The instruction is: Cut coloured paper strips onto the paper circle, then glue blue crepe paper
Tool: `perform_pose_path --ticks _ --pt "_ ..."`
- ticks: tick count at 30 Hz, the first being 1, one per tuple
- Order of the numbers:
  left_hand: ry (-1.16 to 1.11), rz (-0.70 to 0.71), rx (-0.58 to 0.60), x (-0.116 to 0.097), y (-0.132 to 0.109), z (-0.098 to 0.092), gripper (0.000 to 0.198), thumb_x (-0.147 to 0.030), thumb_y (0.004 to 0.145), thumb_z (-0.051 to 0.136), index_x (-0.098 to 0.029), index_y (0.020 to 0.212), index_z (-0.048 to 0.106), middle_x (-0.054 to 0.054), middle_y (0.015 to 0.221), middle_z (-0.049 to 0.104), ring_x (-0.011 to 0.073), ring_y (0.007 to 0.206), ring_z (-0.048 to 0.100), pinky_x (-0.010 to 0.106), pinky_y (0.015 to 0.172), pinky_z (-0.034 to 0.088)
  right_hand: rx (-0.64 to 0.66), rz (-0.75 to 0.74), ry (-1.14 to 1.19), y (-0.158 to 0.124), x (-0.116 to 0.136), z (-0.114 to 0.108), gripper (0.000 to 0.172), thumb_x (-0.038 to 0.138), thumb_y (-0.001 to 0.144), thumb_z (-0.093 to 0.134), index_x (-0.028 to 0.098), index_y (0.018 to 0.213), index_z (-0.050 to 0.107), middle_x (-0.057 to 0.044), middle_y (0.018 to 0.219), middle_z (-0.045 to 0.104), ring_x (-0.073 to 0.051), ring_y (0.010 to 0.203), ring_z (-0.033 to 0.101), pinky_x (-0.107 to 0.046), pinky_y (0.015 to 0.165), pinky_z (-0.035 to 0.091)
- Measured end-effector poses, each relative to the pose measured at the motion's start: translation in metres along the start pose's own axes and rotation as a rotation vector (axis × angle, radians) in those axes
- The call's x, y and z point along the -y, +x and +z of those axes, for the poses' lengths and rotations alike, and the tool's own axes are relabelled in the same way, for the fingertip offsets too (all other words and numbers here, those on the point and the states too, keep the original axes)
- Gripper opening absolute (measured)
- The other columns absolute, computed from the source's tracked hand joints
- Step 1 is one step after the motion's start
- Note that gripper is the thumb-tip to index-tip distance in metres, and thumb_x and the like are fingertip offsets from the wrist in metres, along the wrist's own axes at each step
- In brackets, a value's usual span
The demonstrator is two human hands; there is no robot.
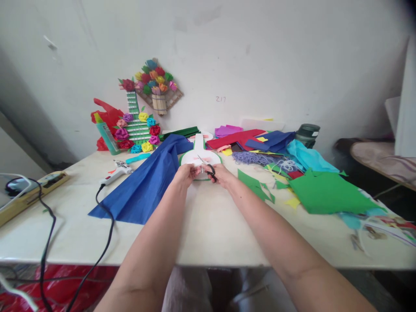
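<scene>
My right hand (221, 174) is closed round the black handles of a pair of scissors (210, 170), whose blades point up and to the left. Close beside it, my left hand (188, 173) pinches something small and pale near the blades, too small to make out. Both hands are over the lower part of a white guitar-shaped cutout (199, 147) with a green edge. Small pink pieces lie on the cutout just beyond my fingers. Blue crepe paper (139, 182) spreads out left of my left hand.
A hot glue gun (117, 172) with a black cord lies at left, near a glue bottle (106, 135) and a flower-covered guitar decoration (138, 125). Green paper (328, 190), purple yarn (256, 159) and coloured scraps cover the right. A yellowish power strip (35, 193) sits far left.
</scene>
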State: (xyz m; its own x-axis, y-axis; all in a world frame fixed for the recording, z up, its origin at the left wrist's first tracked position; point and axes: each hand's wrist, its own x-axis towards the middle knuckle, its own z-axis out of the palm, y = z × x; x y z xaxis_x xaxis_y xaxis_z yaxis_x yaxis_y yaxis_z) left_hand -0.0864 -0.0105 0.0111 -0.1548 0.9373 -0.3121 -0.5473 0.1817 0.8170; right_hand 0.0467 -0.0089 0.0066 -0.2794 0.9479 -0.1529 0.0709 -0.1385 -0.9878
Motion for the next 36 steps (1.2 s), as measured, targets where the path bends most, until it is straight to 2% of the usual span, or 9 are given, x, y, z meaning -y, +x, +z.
perform_pose_path --ticks 10,16,25,31,36 --pt "-0.016 -0.034 -0.006 -0.003 0.001 -0.003 0.027 -0.002 0.077 0.036 0.0 0.099 0.05 0.003 0.045 0.053 0.0088 0.032 0.049 0.014 0.033 0.041 -0.011 -0.01 0.038 -0.002 -0.003 0.007 0.031 0.04 0.071 0.065 0.013 0.065 0.051 0.006 0.039 0.044 -0.002 0.03 0.036 -0.014 0.03 0.026" --pt "0.004 -0.084 0.02 -0.002 -0.006 0.001 0.022 -0.001 0.076 0.038 -0.003 0.092 0.053 0.003 0.043 0.052 0.0089 0.031 0.048 0.013 0.029 0.038 0.073 0.059 0.065 0.004 -0.007 -0.003 0.042 0.054 0.073 0.056 0.013 0.072 0.053 0.002 0.045 0.051 -0.006 0.033 0.044 -0.015 0.027 0.016" --pt "-0.031 -0.076 0.006 -0.001 -0.002 -0.002 0.022 -0.001 0.077 0.037 -0.004 0.094 0.051 0.002 0.044 0.052 0.0087 0.03 0.048 0.013 0.031 0.041 -0.051 0.029 0.026 0.004 -0.007 0.008 0.031 0.042 0.071 0.064 0.014 0.065 0.052 0.007 0.038 0.043 -0.002 0.029 0.035 -0.014 0.028 0.021" --pt "-0.061 -0.005 0.022 -0.003 -0.001 -0.005 0.015 -0.004 0.08 0.039 -0.006 0.088 0.051 0.002 0.046 0.054 0.0079 0.034 0.05 0.013 0.036 0.044 0.042 -0.018 0.077 0.008 -0.013 0.0 0.039 0.051 0.069 0.062 0.014 0.073 0.053 0.004 0.046 0.051 -0.004 0.031 0.043 -0.014 0.025 0.015" --pt "-0.057 0.083 0.026 -0.002 0.0 -0.01 0.007 -0.01 0.079 0.048 -0.007 0.084 0.052 0.006 0.053 0.059 0.0114 0.043 0.058 0.018 0.044 0.049 0.15 -0.019 0.093 0.008 -0.015 -0.006 0.046 0.059 0.074 0.051 0.014 0.081 0.051 -0.002 0.054 0.059 -0.009 0.037 0.053 -0.014 0.025 0.019"
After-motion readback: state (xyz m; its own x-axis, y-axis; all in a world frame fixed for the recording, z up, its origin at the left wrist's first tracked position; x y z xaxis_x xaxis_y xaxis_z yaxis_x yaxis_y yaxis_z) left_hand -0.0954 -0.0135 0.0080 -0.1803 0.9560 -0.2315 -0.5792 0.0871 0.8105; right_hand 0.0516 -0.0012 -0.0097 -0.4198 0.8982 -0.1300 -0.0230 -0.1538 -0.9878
